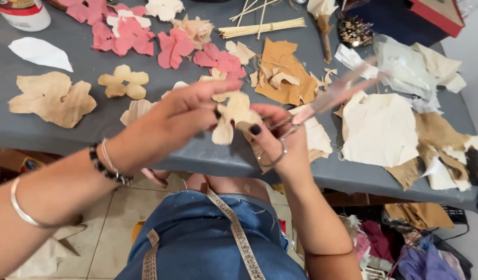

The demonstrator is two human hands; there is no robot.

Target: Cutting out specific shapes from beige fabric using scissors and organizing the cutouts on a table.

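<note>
Scissors (322, 101) gripped in right hand (280, 142), left hand (184, 111) pinching beige fabric flower (231, 116) up off grey table (145, 129), turned steady for trimming petal edges.

You are sitting at a grey table (208, 155) that is filling the view from nine to three o'clock. Pale floor tiles (112, 233) are showing at seven o'clock, and even light is falling across the tabletop without hard shadows.
</note>
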